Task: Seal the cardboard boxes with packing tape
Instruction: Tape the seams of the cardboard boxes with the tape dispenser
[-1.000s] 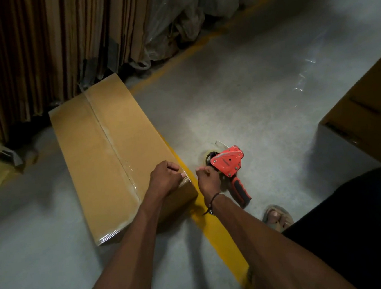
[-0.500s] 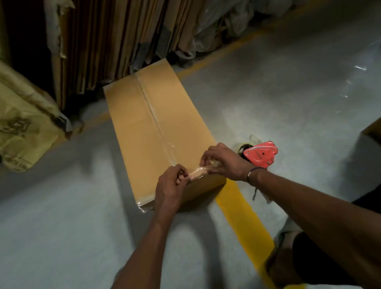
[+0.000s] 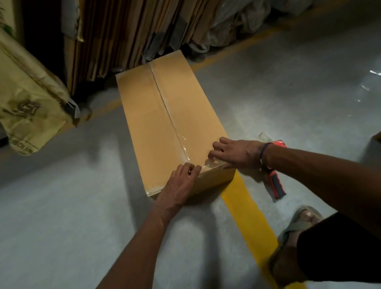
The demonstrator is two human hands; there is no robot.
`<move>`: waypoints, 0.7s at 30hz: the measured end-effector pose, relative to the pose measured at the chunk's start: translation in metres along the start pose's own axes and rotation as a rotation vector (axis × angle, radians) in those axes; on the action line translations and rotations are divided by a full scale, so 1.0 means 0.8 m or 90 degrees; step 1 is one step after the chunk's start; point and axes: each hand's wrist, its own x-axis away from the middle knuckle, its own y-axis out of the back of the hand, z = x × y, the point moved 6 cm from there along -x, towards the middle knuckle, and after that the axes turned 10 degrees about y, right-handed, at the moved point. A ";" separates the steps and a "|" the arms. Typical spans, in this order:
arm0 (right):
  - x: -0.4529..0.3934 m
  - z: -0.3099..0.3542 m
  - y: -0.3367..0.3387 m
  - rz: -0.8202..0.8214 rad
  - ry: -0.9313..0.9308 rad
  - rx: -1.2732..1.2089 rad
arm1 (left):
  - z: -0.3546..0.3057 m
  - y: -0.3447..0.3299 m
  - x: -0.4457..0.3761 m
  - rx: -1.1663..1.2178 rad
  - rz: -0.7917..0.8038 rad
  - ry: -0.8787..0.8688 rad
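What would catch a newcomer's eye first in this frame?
The long cardboard box lying mid-floor, clear tape along its centre seam. At its near end the left hand and right hand press the tape over the edge. The red tape dispenser lies on the floor, right of the box.

Your cardboard box (image 3: 158, 114) lies flat on the floor at frame centre, long and tan, its far end toward the upper middle. Both top flaps are closed, meeting in a lengthwise centre seam. Clear packing tape (image 3: 186, 149) runs along that seam, glossy and wrinkled near the lower end, with a further strip across the near right edge. Your tape dispenser (image 3: 277, 183), red with a dark grip, lies on the floor just right of the box, partly hidden.
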 end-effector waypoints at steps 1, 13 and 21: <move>0.000 -0.001 0.003 0.014 0.004 -0.009 | 0.003 0.000 0.005 0.008 0.023 0.004; -0.025 0.001 0.005 0.087 -0.049 -0.007 | -0.034 0.047 -0.022 0.006 -0.010 0.078; -0.021 -0.003 0.013 0.119 -0.053 -0.061 | 0.045 0.061 0.015 -0.041 0.037 0.093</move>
